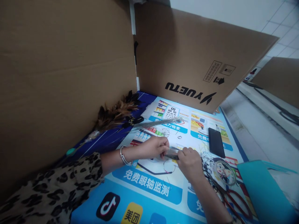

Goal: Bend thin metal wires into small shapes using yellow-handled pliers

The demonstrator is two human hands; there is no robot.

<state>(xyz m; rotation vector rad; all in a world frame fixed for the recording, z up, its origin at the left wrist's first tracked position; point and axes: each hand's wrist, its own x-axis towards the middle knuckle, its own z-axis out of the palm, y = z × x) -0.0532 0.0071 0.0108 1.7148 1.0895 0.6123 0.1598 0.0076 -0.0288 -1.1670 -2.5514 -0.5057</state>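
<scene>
My left hand (160, 147), with a silver bangle at the wrist, is closed in a pinch over the printed table cover. What its fingertips hold is too small to make out. My right hand (191, 162) is wrapped round pliers (172, 156), whose dark, pointed jaws reach left to the left fingertips. The handles are hidden in the palm. Under the hands, a thin loop of wire or thread curves over the cover. Behind them, a bundle of thin silvery wires (158, 123) lies flat, with loose snippets around it.
Cardboard panels (187, 53) stand at the left and back. Brown feathers (116, 112) lie along the left panel. On the right are a black phone (216, 142), a round clear container (224, 172), red-handled scissors (238, 203) and a teal bag (263, 189).
</scene>
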